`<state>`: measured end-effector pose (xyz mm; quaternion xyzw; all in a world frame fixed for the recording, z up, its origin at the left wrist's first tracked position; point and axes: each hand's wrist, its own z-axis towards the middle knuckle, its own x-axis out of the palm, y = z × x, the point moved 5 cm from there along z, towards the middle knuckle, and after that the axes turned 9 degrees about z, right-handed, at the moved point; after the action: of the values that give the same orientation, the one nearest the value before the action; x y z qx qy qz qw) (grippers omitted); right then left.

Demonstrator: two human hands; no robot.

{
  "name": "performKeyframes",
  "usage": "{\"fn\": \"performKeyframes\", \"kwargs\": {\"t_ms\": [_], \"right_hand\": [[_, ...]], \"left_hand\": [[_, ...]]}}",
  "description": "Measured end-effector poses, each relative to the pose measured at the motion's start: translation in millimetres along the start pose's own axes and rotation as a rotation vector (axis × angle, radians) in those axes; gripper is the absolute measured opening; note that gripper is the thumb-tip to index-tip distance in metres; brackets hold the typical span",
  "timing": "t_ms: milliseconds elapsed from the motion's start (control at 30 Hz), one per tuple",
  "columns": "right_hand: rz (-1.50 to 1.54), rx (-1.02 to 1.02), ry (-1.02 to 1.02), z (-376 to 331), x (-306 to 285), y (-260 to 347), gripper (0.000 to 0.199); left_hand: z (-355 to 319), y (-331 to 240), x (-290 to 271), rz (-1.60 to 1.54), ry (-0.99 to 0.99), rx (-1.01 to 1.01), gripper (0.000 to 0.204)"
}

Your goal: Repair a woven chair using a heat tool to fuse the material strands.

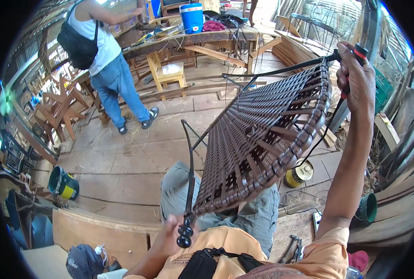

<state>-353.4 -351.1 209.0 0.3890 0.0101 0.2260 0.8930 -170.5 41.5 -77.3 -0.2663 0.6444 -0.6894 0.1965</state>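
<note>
– Straw-littered floorboards spread across the whole workshop. Where's the piece being worked?

– That brown woven chair seat is tilted above the person's trousered thighs, its dark frame reaching outward.

– And the fingers?

– On the right hand, they're wrapped around a black-and-red tool beside the upper corner. The left hand is blurred next to the turned knob; I can't tell whether it grips.

– How would you handle it well?

– I'd brace the frame against the thighs, steady the knob corner firmly and keep the tool off the weave, so no strand gets nicked.

– Who and what's around?

– Beyond, a co-worker at a wooden workbench, which bears a blue cooler; before it, a small yellow chair.
</note>
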Motion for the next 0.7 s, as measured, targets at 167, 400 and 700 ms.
{"fn": "performKeyframes", "kwargs": {"t_ms": [167,400,700], "right_hand": [[0.077,0.035,0.038,-5.6,15.9,3.4,0.037],[0.083,-0.006,-0.069,-13.7,-11.9,6.7,0.032],[0.253,0.052,-0.118,-79.6,-26.3,29.4,0.027]], "left_hand": [[-22.6,-38.1,45.4,-0.855,0.391,-0.615,0.061],[-13.4,-63.4,34.1,-1.013,0.290,-0.662,0.034],[-30.2,-57.0,34.9,-0.696,0.107,-0.695,0.026]]}}
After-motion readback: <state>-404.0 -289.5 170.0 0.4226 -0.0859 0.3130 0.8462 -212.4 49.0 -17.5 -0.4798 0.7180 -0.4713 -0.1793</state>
